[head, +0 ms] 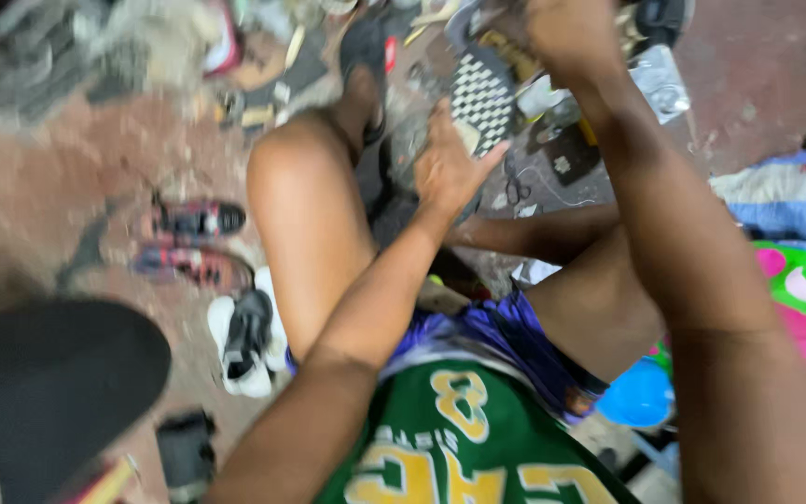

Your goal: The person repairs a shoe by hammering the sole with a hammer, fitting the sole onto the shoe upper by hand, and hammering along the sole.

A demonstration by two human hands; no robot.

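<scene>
- The left hand (pixel 445 168) reaches forward over the raised knee. Its fingers are spread, and the palm seems to press on a dark, blurred thing (pixel 403 140) just in front of the knee; I cannot tell what it is.
- The right hand (pixel 566 33) is higher, at the top edge of the view, closed around something partly hidden. A black-and-white checkered shoe (pixel 482 98) lies just below it, between the two hands, but I cannot tell if the grip holds it.
- To do this step well, I judge the left hand should keep the dark thing steady against the leg, while the right hand works with small, controlled moves.
- The picture is blurred by motion, so slower hands would help accuracy.
- Around them on the reddish floor (pixel 48 187) lie loose shoes: a red and black pair (pixel 188 243) and a white and black sneaker (pixel 244 341), well apart from the hands.
</scene>
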